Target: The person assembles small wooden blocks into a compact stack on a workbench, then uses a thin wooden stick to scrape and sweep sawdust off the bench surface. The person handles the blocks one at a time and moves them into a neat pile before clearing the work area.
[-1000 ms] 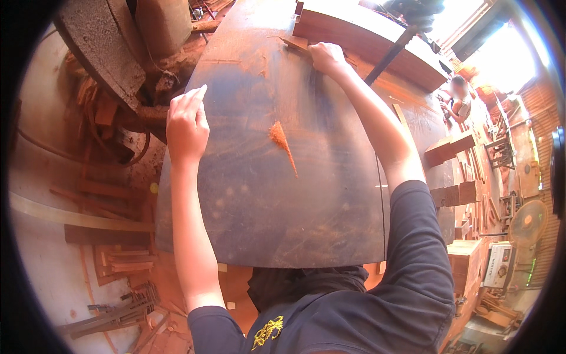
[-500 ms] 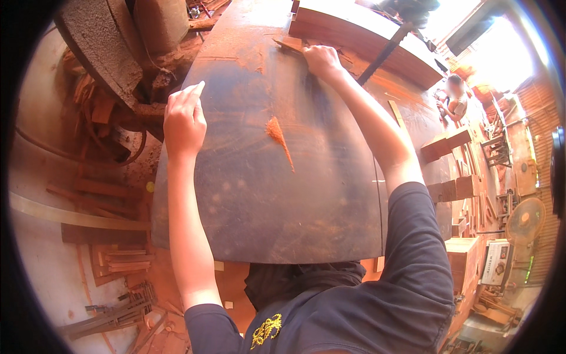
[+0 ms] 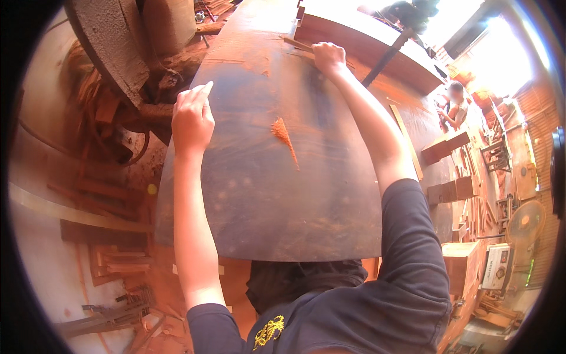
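My right hand [image 3: 329, 57] is closed around one end of a thin, flat piece of wood [image 3: 298, 44] at the far part of a broad dark tabletop [image 3: 295, 218]. The wood points left from my fist, low over the surface. At the tabletop's left edge, my left hand [image 3: 193, 115] has its fingers bent and pressed together. A pale tip shows at its fingertips, but what it holds, if anything, I cannot make out. Between my arms lies a small tapering heap of orange sawdust [image 3: 282, 134], and more dust coats the far surface.
A long reddish-brown beam [image 3: 365, 44] lies across the far right, crossed by a dark bar [image 3: 389, 53]. A narrow wood strip [image 3: 407, 138] lies beside my right arm. Wooden blocks [image 3: 453, 190] sit further right. Dusty machinery [image 3: 109, 50] stands at left. Another person [image 3: 454, 106] is at far right.
The view has shifted slightly, so the tabletop sits a little further right. My right hand with the wood has moved slightly right and away. The left hand keeps its pose at the edge.
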A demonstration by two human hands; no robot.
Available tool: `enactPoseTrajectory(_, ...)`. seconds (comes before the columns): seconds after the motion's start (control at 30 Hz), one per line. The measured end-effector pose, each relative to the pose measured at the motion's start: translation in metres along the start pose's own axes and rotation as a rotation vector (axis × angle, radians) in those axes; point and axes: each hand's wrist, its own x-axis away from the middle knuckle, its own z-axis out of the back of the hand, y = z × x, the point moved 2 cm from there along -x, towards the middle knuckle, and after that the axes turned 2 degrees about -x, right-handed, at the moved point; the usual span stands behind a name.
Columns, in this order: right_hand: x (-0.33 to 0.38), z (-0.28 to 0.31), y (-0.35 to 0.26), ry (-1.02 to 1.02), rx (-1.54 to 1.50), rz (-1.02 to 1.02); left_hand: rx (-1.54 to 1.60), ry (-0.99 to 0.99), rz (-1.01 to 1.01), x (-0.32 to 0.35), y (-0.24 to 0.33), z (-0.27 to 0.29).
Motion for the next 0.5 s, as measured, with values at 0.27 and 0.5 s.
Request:
enactPoseTrajectory(0.27,-0.001,-0.018,0.014,-0.07,0.041,0.053,0.035,0.014,-0.009,-0.003,0.003,-0.004)
enactPoseTrajectory(0.5,0.017,-0.006,-0.005,-0.101,0.018,0.185,0.008,0.008,-0.022,-0.001,-0.001,0.002)
